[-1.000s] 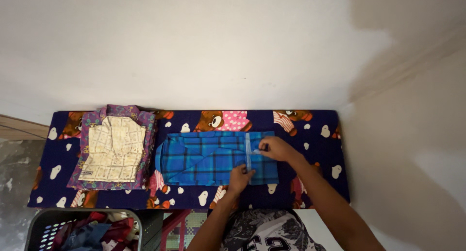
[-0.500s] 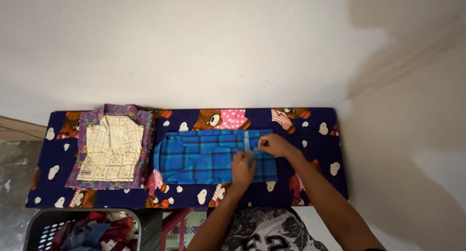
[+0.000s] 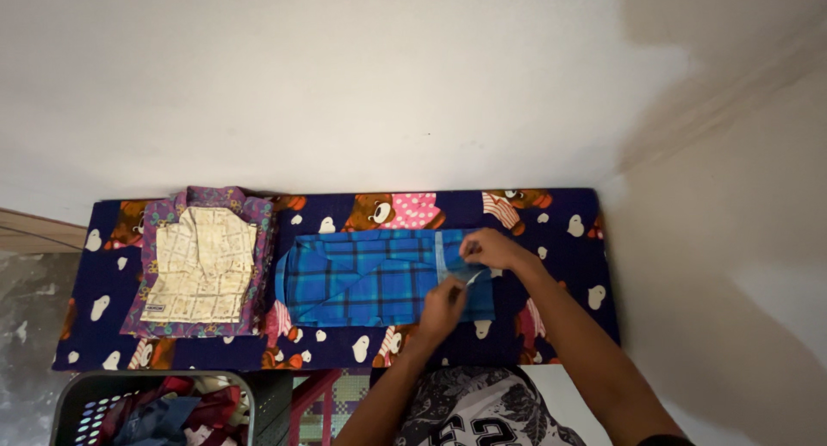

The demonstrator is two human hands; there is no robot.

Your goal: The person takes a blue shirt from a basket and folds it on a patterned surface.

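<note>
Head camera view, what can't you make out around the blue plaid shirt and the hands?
- Blue plaid cotton shirt: right end hidden under left hand and right hand.
- Fingertip grip: too small.
- Grey plastic laundry basket: cut off by bottom edge.

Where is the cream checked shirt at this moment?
In the head view, the cream checked shirt lies folded on a purple patterned garment, at the left end of the dark blue bear-print cloth, left of the blue plaid shirt.
</note>
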